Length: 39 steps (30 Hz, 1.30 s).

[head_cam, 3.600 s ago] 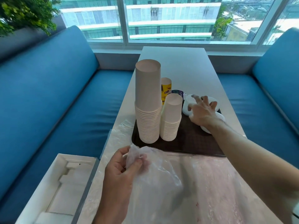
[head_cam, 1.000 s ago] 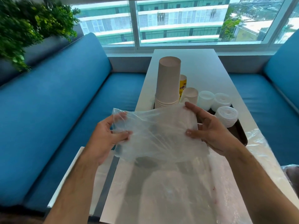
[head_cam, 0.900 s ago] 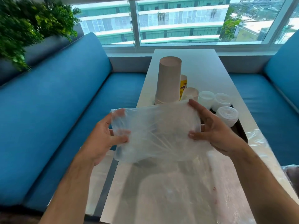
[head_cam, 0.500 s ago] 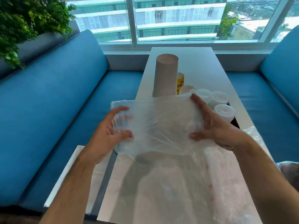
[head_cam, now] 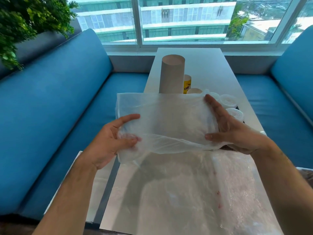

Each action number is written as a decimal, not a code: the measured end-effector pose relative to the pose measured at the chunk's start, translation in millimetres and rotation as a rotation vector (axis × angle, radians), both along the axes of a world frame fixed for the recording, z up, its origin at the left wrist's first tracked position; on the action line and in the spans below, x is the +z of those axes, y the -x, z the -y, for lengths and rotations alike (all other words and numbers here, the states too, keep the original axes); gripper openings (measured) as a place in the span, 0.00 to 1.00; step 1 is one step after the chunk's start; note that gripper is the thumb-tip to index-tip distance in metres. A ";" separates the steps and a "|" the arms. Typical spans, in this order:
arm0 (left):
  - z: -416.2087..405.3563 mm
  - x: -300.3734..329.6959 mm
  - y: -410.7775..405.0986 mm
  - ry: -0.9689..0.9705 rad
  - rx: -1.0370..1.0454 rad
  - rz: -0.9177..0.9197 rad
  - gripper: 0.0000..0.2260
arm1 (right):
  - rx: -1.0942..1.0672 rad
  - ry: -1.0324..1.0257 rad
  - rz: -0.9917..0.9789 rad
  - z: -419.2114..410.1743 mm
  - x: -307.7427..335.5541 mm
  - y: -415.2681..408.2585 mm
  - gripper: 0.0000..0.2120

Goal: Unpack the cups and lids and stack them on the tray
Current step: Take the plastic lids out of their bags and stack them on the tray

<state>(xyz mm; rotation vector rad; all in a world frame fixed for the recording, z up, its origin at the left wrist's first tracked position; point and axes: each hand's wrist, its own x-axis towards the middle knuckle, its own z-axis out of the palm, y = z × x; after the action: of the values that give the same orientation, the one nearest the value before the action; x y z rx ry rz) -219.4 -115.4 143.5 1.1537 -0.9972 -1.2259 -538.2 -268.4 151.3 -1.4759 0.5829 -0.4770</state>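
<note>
Both the left hand (head_cam: 111,139) and right hand (head_cam: 228,126) pinch an empty plastic bag (head_cam: 167,119) taut between them, seemingly to fold it, while stacked cups (head_cam: 171,75) and lids (head_cam: 234,114) sit just beyond them on the mostly hidden tray (head_cam: 240,108).

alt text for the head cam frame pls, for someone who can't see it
Two bare hands, left hand and right hand, hold a clear plastic bag stretched between them above a white table. Behind the bag stands a tall stack of paper cups, with white lids to its right. Blue benches flank the table below a window.
</note>
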 end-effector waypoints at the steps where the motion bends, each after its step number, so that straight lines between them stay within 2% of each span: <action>1: -0.3 0.7 -2.0 -0.005 -0.019 0.009 0.34 | 0.008 -0.012 -0.002 0.8 -0.1 2.0 0.56; 3: -2.8 4.4 -7.6 -0.017 -0.051 0.041 0.40 | 0.046 0.015 -0.028 2.3 0.3 5.6 0.58; 6: -7.8 13.8 -10.3 -0.031 -0.092 0.119 0.42 | 0.094 0.009 -0.014 4.5 2.2 9.7 0.58; 8: -11.1 20.4 -10.5 -0.055 -0.120 0.092 0.47 | 0.103 -0.067 0.040 4.9 3.6 10.9 0.52; 10: -12.9 25.3 -10.3 -0.064 -0.140 0.088 0.50 | 0.103 -0.142 0.077 0.6 5.8 9.0 0.43; 12: -12.8 26.4 -10.7 -0.061 -0.182 0.115 0.53 | 0.051 -0.104 0.058 -4.1 4.9 2.8 0.35; 14: -12.3 25.5 -10.5 -0.063 -0.210 0.126 0.55 | -0.023 -0.039 0.049 -8.0 2.5 -4.2 0.33; 16: -12.3 23.3 -11.1 -0.067 -0.202 0.131 0.56 | -0.071 -0.008 0.061 -9.6 -0.6 -6.8 0.37; 19: -13.6 18.1 -15.5 -0.088 -0.211 0.134 0.56 | -0.018 0.042 0.023 -10.5 -2.0 -2.4 0.49; 24: -18.9 11.9 -19.5 -0.141 -0.222 0.236 0.57 | 0.138 0.114 -0.185 -11.9 -6.4 9.2 0.65; 27: -20.1 6.1 -21.6 -0.206 -0.234 0.295 0.57 | 0.162 0.155 -0.305 -14.5 -11.5 13.4 0.66; 32: -21.1 -9.6 -31.2 -0.363 -0.288 0.427 0.61 | 0.161 0.156 -0.400 -22.8 -25.2 20.9 0.66; 34: -19.1 -16.3 -25.6 -0.432 -0.312 0.513 0.62 | 0.102 0.247 -0.478 -28.6 -33.8 21.2 0.64; 36: -15.7 -23.8 -17.1 -0.489 -0.326 0.605 0.62 | -0.096 0.445 -0.520 -36.5 -44.1 16.9 0.59; 39: -11.7 -36.0 -7.2 -0.526 -0.353 0.723 0.61 | -0.418 0.746 -0.513 -58.1 -62.9 -0.7 0.44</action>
<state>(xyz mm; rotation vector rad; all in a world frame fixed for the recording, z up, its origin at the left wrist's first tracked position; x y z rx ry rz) -212.2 -103.7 107.5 1.9805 -1.5072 -1.4258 -537.5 -210.3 88.4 -2.2254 1.2231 -0.6877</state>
